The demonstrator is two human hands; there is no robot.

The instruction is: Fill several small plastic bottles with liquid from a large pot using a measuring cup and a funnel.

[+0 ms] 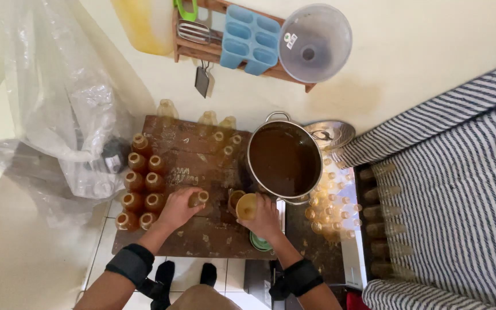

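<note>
The left hand (178,208) grips a small bottle (197,199) upright on the wooden tabletop (202,166) — steady for pouring. The right hand (264,218) holds a yellow cup (247,206) just beside it, near the big pot (283,161) of brown drink.

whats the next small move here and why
Probably tip the yellow funnel in the right hand over the mouth of the small bottle held by the left hand. That bottle looks open, the filled bottles stand alongside, and the pot holds brown liquid.
</note>
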